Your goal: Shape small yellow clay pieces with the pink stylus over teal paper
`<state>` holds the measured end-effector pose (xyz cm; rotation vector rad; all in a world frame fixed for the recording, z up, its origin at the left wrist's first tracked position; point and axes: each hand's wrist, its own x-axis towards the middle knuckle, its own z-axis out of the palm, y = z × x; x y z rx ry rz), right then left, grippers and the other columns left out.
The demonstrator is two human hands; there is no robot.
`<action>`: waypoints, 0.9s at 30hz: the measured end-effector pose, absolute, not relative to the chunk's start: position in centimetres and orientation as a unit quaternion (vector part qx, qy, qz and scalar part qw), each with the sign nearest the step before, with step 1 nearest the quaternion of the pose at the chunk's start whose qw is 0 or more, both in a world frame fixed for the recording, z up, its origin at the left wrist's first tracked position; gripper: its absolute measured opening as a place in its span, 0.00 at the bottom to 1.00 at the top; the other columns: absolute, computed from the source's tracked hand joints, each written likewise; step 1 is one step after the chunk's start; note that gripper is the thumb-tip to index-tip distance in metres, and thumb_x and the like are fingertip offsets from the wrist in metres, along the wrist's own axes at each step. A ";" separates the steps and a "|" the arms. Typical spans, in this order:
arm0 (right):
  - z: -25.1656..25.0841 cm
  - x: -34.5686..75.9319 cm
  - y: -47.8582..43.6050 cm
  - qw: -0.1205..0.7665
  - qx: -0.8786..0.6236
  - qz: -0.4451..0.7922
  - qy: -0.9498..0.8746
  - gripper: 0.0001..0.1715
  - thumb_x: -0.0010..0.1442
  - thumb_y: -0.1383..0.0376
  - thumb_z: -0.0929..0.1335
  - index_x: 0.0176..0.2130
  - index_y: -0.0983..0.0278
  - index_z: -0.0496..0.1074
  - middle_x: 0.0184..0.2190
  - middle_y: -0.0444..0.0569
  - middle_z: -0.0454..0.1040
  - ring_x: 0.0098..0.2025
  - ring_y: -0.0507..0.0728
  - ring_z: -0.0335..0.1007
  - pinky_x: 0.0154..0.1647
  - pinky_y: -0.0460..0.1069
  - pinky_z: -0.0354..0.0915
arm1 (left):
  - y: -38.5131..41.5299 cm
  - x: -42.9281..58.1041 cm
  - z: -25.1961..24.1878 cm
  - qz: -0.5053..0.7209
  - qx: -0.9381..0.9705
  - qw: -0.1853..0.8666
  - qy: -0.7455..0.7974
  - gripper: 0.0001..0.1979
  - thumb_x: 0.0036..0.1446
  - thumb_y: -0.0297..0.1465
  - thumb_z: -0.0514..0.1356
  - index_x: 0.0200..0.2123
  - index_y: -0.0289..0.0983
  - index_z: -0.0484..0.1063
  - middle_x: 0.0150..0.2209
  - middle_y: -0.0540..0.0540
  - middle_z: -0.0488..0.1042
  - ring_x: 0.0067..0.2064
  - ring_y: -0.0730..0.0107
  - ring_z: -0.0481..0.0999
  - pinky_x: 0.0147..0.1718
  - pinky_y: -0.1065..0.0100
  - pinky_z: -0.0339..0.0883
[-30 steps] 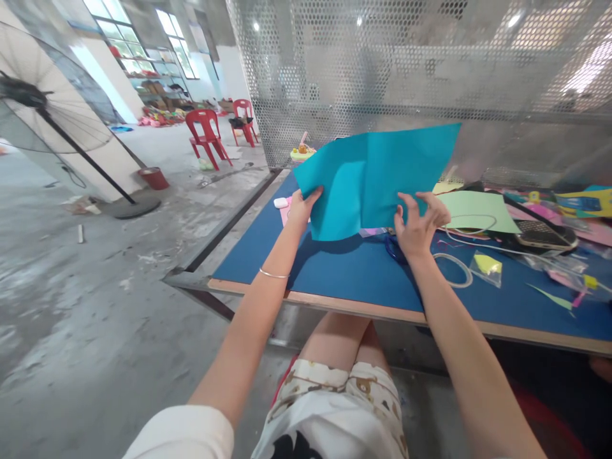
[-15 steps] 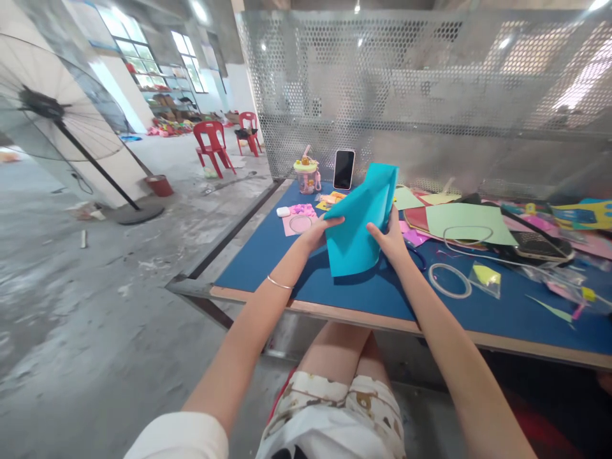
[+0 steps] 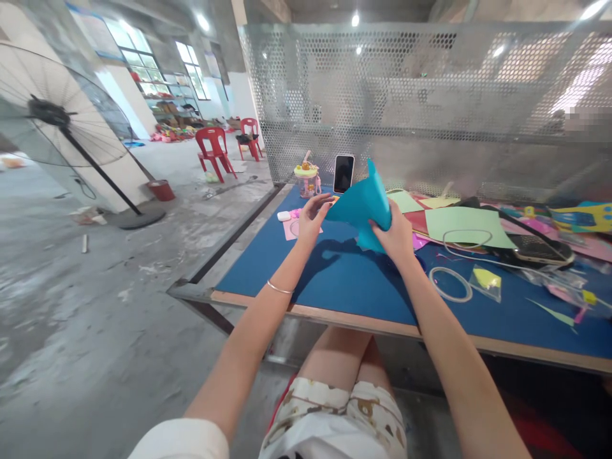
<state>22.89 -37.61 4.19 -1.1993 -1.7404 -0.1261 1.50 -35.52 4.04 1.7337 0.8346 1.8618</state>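
A bright blue sheet (image 3: 359,203), perhaps paper or thin foam, is bent and curled above the table. My right hand (image 3: 396,234) grips its right side, thumb on the near face and fingers behind. Beside the sheet's left corner is my left hand (image 3: 312,220), its fingers half curled with a gap between thumb and fingers. Whether the left thumb touches that corner is hard to tell. Under the sheet, the blue tabletop (image 3: 268,274) carries the shadow of sheet and hand.
Behind my left hand lie a pink card (image 3: 289,231) and a white case (image 3: 284,216). A lidded cup (image 3: 306,182) and a phone (image 3: 343,173) stand further back. Rightward are green sheets (image 3: 466,226), a clear ring (image 3: 450,284) and small bags. A perforated metal panel (image 3: 406,95) rises behind.
The sheet has turned and curled over, its lower left part swinging up. My left hand has shifted slightly up and come off the sheet's face. My right hand keeps its grip.
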 end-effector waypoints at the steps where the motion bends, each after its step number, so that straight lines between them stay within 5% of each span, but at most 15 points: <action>1: 4.5 23.0 -37.7 0.467 -0.484 -0.084 -0.735 0.32 0.55 0.62 0.68 0.58 0.61 0.61 0.48 0.55 0.73 0.46 0.66 0.71 0.41 0.56 0.67 | -35.8 1.4 4.2 0.682 0.633 0.191 0.314 0.21 0.58 0.47 0.55 0.49 0.40 0.67 0.48 0.42 0.73 0.50 0.65 0.72 0.51 0.62 0.65; 6: 5.4 22.8 -38.6 0.289 -0.499 -0.196 -0.793 0.27 0.58 0.66 0.64 0.57 0.60 0.63 0.47 0.53 0.74 0.44 0.63 0.72 0.36 0.52 0.64 | -37.6 1.2 4.5 0.626 0.669 -0.161 0.367 0.22 0.57 0.44 0.58 0.51 0.41 0.67 0.55 0.42 0.66 0.59 0.60 0.62 0.59 0.57 0.54; 9: 5.2 22.4 -38.8 0.208 -0.534 -0.208 -0.792 0.24 0.59 0.65 0.64 0.56 0.60 0.65 0.43 0.53 0.76 0.38 0.61 0.73 0.32 0.51 0.62 | -38.4 1.4 4.5 0.550 0.718 -0.287 0.317 0.18 0.57 0.42 0.59 0.50 0.44 0.69 0.54 0.45 0.69 0.58 0.60 0.64 0.60 0.55 0.52; 16: 4.5 22.1 -38.8 0.237 -0.474 -0.196 -0.825 0.19 0.63 0.58 0.63 0.51 0.61 0.69 0.46 0.51 0.75 0.45 0.59 0.71 0.31 0.49 0.58 | -38.3 2.0 4.4 0.409 0.826 -0.250 0.295 0.12 0.61 0.39 0.56 0.44 0.43 0.72 0.43 0.50 0.77 0.49 0.68 0.72 0.57 0.59 0.56; 27: 3.9 23.9 -38.9 0.288 -0.423 -0.252 -0.821 0.21 0.67 0.58 0.57 0.38 0.64 0.75 0.35 0.51 0.78 0.33 0.55 0.70 0.31 0.49 0.52 | -37.0 1.6 3.8 0.411 0.805 -0.223 0.365 0.08 0.61 0.36 0.56 0.35 0.41 0.75 0.34 0.50 0.78 0.44 0.67 0.73 0.55 0.56 0.54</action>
